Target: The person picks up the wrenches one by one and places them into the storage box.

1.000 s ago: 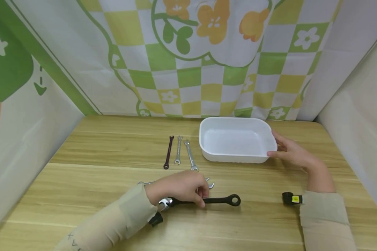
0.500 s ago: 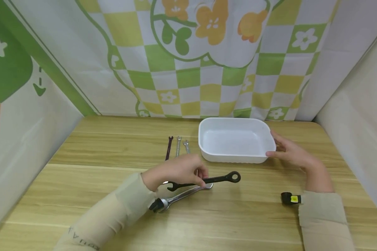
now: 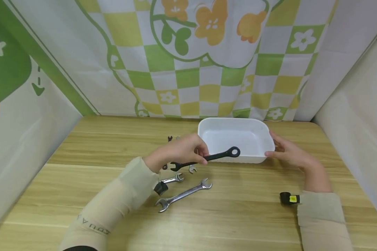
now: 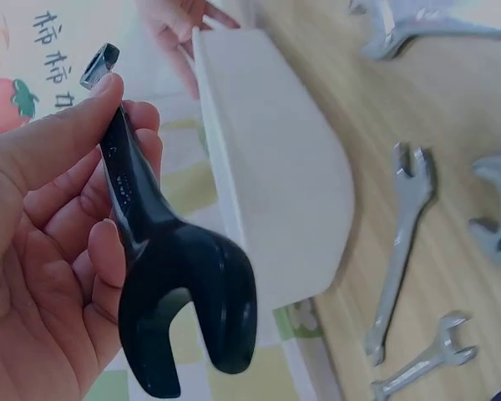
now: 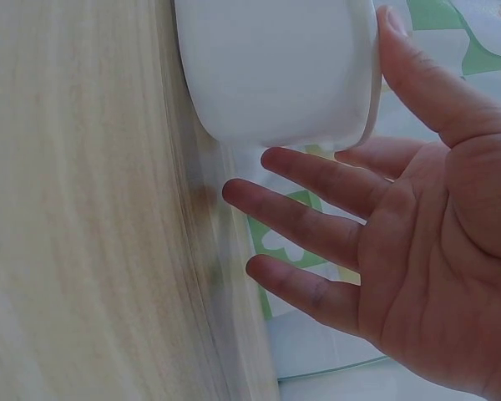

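Observation:
A black combination wrench (image 3: 221,155) is pinched between the thumb and fingers of my left hand (image 3: 182,148). Its ring end reaches over the near rim of the white plastic box (image 3: 254,159), while the open end (image 4: 188,292) is close up in the left wrist view. My right hand (image 3: 290,153) touches the box's right end. Its thumb lies at the rim and the fingers (image 5: 305,221) extend fairly straight, as the right wrist view shows. Nothing lies on the visible box floor.
A silver open-end wrench (image 3: 185,194) lies on the wooden table (image 3: 238,216) nearest me. Another silver wrench (image 3: 172,179) is partly behind the left sleeve. Smaller wrenches lie behind, mostly hidden by the left hand. A patterned cloth (image 3: 188,76) hangs at the back.
My left hand has lifted the black wrench from the table and carried it away from me, up to the box's near rim. The right hand keeps its place at the box.

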`<move>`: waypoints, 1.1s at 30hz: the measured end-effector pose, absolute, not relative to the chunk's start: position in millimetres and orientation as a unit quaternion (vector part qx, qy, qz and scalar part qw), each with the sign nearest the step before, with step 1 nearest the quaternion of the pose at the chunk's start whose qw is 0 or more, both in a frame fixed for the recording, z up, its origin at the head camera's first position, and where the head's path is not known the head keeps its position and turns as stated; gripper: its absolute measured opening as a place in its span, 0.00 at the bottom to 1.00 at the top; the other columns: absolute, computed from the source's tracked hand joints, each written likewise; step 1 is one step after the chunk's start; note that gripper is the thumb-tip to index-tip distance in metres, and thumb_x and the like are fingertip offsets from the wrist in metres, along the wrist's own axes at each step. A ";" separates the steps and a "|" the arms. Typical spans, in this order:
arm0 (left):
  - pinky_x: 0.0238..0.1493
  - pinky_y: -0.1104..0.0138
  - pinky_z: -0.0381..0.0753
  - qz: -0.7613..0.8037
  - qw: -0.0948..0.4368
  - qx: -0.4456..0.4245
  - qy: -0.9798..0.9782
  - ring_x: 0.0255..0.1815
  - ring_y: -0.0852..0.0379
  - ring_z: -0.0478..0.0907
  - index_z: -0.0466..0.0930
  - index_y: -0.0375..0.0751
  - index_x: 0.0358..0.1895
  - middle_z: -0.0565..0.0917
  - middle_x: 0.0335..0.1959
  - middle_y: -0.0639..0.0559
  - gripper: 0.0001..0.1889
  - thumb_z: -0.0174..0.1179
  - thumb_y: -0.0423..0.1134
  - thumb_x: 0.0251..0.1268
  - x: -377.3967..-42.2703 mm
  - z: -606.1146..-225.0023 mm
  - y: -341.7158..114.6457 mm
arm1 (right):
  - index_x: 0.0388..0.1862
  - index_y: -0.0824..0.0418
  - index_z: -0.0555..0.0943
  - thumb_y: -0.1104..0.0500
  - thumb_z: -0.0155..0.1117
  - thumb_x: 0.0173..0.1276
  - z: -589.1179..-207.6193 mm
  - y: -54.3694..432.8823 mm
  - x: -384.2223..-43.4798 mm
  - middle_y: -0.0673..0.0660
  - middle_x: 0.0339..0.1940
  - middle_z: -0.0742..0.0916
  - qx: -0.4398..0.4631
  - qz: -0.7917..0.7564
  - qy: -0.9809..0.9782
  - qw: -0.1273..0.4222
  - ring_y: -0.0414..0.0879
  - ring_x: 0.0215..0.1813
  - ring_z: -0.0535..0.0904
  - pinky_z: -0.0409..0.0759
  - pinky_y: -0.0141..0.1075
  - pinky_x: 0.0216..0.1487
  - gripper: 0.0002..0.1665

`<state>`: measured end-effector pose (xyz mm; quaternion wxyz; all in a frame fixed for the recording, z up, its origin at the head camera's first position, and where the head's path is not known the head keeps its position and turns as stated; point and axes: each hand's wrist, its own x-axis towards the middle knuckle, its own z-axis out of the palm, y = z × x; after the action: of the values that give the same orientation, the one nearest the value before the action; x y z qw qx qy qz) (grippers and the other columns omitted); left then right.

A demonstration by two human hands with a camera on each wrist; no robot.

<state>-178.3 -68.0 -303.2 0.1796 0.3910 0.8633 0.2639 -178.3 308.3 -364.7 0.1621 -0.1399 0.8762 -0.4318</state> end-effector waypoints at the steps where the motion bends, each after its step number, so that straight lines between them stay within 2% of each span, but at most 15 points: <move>1: 0.32 0.74 0.74 0.263 0.177 0.391 0.864 0.27 0.67 0.75 0.86 0.40 0.31 0.84 0.26 0.55 0.05 0.70 0.38 0.60 -180.9 -302.0 -67.5 | 0.82 0.56 0.37 0.55 0.63 0.72 -364.6 308.3 -178.3 0.73 0.80 0.53 -0.140 -0.432 0.876 0.161 0.76 0.74 0.59 0.56 0.69 0.70 0.54; 8: 0.34 0.73 0.74 0.251 0.142 0.402 0.869 0.28 0.64 0.75 0.87 0.39 0.32 0.85 0.27 0.53 0.05 0.69 0.37 0.60 -199.1 -294.1 -60.2 | 0.82 0.58 0.37 0.56 0.62 0.73 -365.4 308.5 -179.5 0.74 0.79 0.56 -0.143 -0.429 0.878 0.154 0.75 0.73 0.61 0.57 0.68 0.70 0.54; 14: 0.34 0.73 0.74 0.250 0.120 0.417 0.865 0.29 0.63 0.77 0.88 0.40 0.33 0.86 0.28 0.52 0.04 0.70 0.37 0.60 -214.1 -291.7 -49.7 | 0.82 0.59 0.38 0.55 0.63 0.72 -364.8 307.6 -180.8 0.74 0.79 0.55 -0.143 -0.427 0.879 0.153 0.75 0.73 0.61 0.56 0.68 0.71 0.54; 27: 0.39 0.73 0.76 0.250 0.100 0.437 0.858 0.32 0.61 0.81 0.88 0.40 0.37 0.88 0.31 0.51 0.06 0.69 0.38 0.61 -231.2 -290.8 -14.0 | 0.82 0.58 0.37 0.55 0.63 0.72 -365.0 308.2 -182.0 0.73 0.80 0.54 -0.143 -0.427 0.879 0.157 0.73 0.75 0.58 0.55 0.66 0.72 0.55; 30: 0.40 0.73 0.77 0.252 0.098 0.438 0.857 0.34 0.61 0.82 0.88 0.40 0.38 0.89 0.32 0.51 0.06 0.69 0.39 0.61 -232.7 -292.3 -6.5 | 0.82 0.59 0.38 0.55 0.63 0.72 -365.8 308.3 -181.4 0.73 0.78 0.58 -0.150 -0.424 0.880 0.152 0.71 0.73 0.63 0.66 0.45 0.73 0.54; 33: 0.41 0.73 0.77 0.262 0.104 0.429 0.858 0.35 0.61 0.82 0.88 0.41 0.39 0.89 0.34 0.51 0.07 0.69 0.39 0.61 -233.5 -295.3 0.6 | 0.82 0.58 0.40 0.55 0.63 0.72 -367.4 308.5 -180.3 0.73 0.77 0.63 -0.156 -0.416 0.884 0.144 0.68 0.71 0.67 0.68 0.23 0.62 0.53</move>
<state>-233.5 0.6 -295.3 0.1042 0.4291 0.8580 0.2623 -180.3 308.5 -367.4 0.1441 -0.1556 0.8844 -0.4157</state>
